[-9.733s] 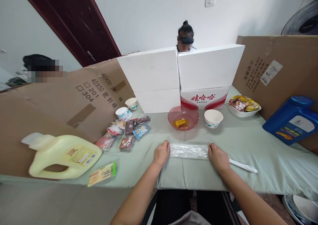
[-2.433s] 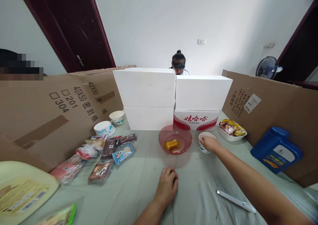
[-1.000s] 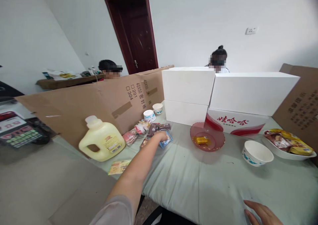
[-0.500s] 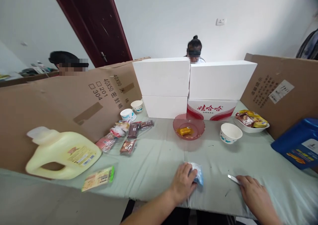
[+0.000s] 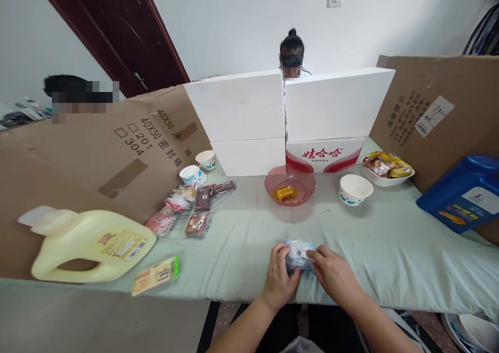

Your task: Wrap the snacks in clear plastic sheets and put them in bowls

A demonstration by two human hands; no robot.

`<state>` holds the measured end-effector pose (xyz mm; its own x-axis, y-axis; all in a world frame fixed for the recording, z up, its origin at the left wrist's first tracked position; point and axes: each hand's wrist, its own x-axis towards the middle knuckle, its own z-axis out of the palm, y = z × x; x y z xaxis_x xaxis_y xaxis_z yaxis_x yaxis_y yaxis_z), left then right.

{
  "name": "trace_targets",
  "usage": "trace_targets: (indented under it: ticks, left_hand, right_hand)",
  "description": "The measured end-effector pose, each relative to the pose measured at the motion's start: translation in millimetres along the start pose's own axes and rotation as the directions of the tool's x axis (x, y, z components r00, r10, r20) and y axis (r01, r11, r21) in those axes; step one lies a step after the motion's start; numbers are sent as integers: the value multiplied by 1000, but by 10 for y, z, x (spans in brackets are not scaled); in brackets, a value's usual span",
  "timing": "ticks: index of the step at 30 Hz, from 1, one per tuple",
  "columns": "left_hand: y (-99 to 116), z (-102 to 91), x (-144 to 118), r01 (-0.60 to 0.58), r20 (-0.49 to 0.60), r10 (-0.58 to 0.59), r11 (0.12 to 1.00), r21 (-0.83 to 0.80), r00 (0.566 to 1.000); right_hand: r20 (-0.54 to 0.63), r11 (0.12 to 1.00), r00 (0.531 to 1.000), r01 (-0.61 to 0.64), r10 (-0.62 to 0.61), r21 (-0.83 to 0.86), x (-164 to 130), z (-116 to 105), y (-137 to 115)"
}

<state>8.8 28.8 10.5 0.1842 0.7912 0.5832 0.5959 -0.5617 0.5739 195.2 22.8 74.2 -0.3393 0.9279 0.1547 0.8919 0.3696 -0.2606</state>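
Note:
A small packet in shiny clear and light-blue plastic (image 5: 298, 248) lies near the front edge of the table. My left hand (image 5: 281, 275) is wrapped round its left side, thumb along the near edge. At its right side is my right hand (image 5: 331, 270), fingers pinched on a small slim white tool (image 5: 305, 255). The tool's pale tip reaches over the top of the packet; whether it cuts or only touches the plastic I cannot tell. Beyond the hands, a pink transparent bowl (image 5: 290, 199) holds a yellow-wrapped piece.
White boxes (image 5: 241, 108) stand across the back. Paper bowls (image 5: 355, 190), a white dish of snacks (image 5: 385, 179) and a blue bottle (image 5: 463, 197) are on the right. Wrapped snacks (image 5: 197, 223), a yellow jug (image 5: 93, 244) and a flat packet (image 5: 156, 276) lie left. People sit beyond the partitions.
My right hand has moved left with the white tool, from the bare cloth to the plastic packet. My left hand still holds the packet. The camera view has shifted.

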Motion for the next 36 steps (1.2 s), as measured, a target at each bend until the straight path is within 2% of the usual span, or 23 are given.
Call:
trace_targets:
  ticks: [6, 9, 11, 14, 17, 20, 23, 26, 29, 32, 34, 36]
  left_hand:
    - [-44, 16, 27, 142, 0, -144, 981, -135, 990]
    - [-58, -4, 52, 186, 13, -188, 957, -221, 982]
    - [-60, -20, 59, 221, 13, -225, 941, -258, 974]
    - [-60, -32, 51, 272, 20, -277, 924, -270, 961]
    - [-56, -31, 34, 269, 45, -267, 929, -254, 963]
    - [-41, -30, 31, 247, 84, -234, 938, -243, 969]
    - [-20, -29, 43, 269, 123, -247, 940, -212, 961]
    - [-15, -26, 57, 283, 144, -263, 948, -145, 954]
    - [-23, -34, 72, 228, 167, -208, 967, -117, 964]
    - [-30, -62, 77, 135, 209, -103, 980, -146, 972]
    - [-38, -78, 60, 79, 236, -35, 980, -180, 971]
    - [-53, -81, 27, 57, 239, -3, 974, -217, 971]
  right_hand:
    - [-81, 975, 979, -195, 187, -104, -380, 21, 881]
    - [-183, 955, 954, -265, 239, -135, -457, 54, 1049]
    - [-255, 970, 942, -237, 217, -50, -411, 96, 935]
    - [-309, 984, 943, -80, 128, 161, -233, 180, 549]
    - [-272, 951, 962, 75, 10, 298, -21, 263, 161]
    - [-195, 917, 980, 114, -41, 382, 118, 314, -29]
    - [-157, 896, 987, 51, 21, 442, 125, 311, 19]
    - [-167, 870, 979, -20, 118, 492, 4, 276, 239]
    - [-197, 848, 945, -126, 260, 515, -166, 244, 478]
    - [-224, 825, 901, -210, 372, 524, -273, 211, 522]
    - [-200, 814, 918, -182, 341, 551, -275, 186, 394]
    - [-133, 809, 966, -107, 223, 578, -228, 168, 187]
